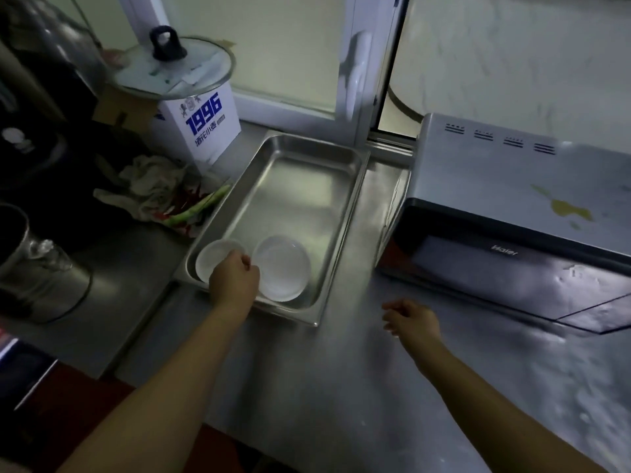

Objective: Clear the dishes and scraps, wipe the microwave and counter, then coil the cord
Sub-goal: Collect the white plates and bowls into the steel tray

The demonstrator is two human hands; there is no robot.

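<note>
While the left hand (234, 280) reaches into the steel tray (345, 213) at centre frame, its curled fingers pinch the near rim of a small white bowl (213, 259) in the tray's lower-left corner. Just right of it, touching or nearly so, lies a larger white plate (283, 268), shallow and clean-looking. The right hand (411, 319) hovers over the counter (324, 370), fingers loosely bent, holding nothing, well apart from the dishes. At right stands the grey microwave (512, 186), a yellowish stain (566, 211) on its top. Vegetable scraps (198, 208) and a crumpled cloth (153, 186) lie left of the tray.
</note>
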